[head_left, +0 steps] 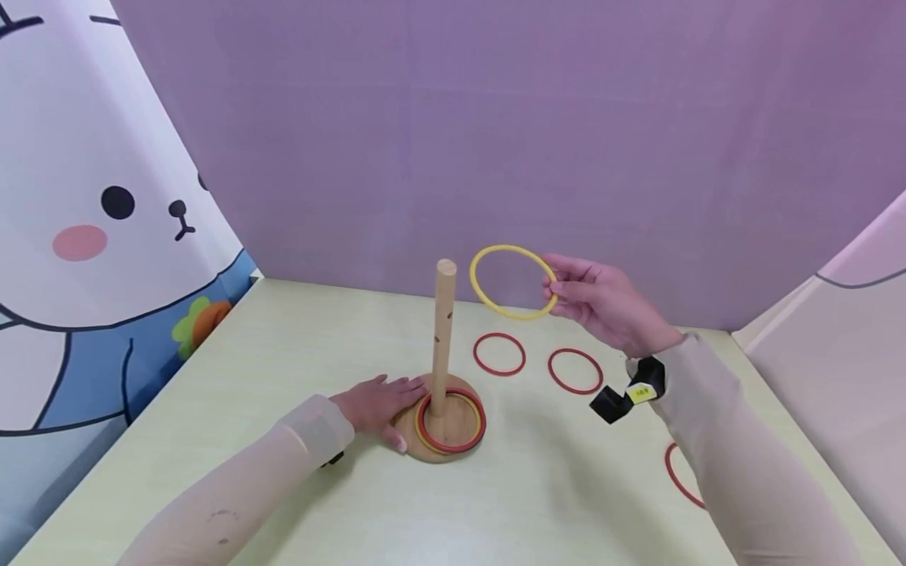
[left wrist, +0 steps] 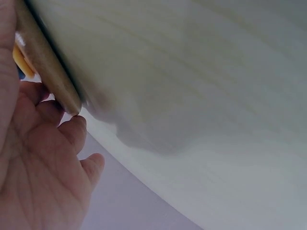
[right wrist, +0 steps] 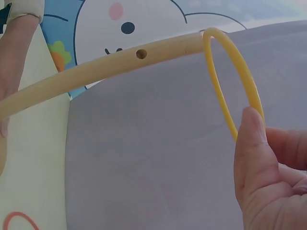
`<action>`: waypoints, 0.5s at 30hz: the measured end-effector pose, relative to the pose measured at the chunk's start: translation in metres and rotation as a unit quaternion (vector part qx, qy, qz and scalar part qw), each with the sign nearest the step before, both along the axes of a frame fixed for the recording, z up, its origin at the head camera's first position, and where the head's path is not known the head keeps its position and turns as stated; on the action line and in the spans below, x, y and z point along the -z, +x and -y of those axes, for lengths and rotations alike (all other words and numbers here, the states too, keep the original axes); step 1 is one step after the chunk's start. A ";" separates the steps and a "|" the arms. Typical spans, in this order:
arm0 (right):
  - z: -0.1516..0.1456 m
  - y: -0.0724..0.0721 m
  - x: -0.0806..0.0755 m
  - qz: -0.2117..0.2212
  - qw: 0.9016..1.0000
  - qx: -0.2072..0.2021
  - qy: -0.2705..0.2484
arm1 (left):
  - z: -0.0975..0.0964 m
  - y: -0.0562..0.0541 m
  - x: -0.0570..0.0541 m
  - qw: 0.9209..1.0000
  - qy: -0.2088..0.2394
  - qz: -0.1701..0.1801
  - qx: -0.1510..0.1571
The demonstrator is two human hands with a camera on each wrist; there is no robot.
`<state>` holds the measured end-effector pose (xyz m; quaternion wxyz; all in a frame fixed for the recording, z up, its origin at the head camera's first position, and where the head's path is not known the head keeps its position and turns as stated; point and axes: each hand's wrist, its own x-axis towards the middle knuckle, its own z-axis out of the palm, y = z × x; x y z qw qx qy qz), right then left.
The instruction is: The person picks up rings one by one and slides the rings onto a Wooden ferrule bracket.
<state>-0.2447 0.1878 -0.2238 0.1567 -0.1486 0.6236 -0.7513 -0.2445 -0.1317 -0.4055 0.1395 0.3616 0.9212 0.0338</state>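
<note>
Purple backdrop (head_left: pixel 566 118) behind, pale surface (head_left: pixel 318 338) under everything. Hands well apart. Right hand (head_left: pixel 602 299) is up, thumb and fingers pinching one edge of the yellow ring (head_left: pixel 502 248); the rest of it sticks out to that hand's left. Left hand (head_left: pixel 375 405) has its fingers laid on the wooden base (head_left: pixel 463 428), thumb spread along the rim.

Peg (head_left: pixel 442 338) stands upright between my hands, with a red ring (head_left: pixel 484 413) and a lower yellow ring (head_left: pixel 419 428) around its foot. Two loose red rings (head_left: pixel 498 335) lie below my right hand; another (head_left: pixel 668 468) is partly under the right sleeve.

Risks, my read: one-edge pinch, so the ring could pivot or slip if it clips the peg top. Depth's ambiguous: head view shows a gap to the peg, right wrist view overlaps the tip. Misjudge that and it drops outside the base. A hard knock could tip the peg if left-hand pressure is light; can't tell how firm. Sleeve could drag the ring beneath it.
</note>
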 end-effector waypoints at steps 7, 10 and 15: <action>0.016 0.002 -0.015 -0.018 1.000 0.001 0.025 | -0.001 0.000 0.000 1.000 -0.008 -0.004 -0.002; 0.023 0.002 -0.018 -0.019 0.999 0.009 0.025 | -0.001 0.000 0.000 1.000 -0.014 -0.009 -0.002; 0.035 0.001 -0.017 -0.026 0.999 0.014 0.018 | -0.002 0.000 0.000 1.000 -0.014 -0.004 -0.005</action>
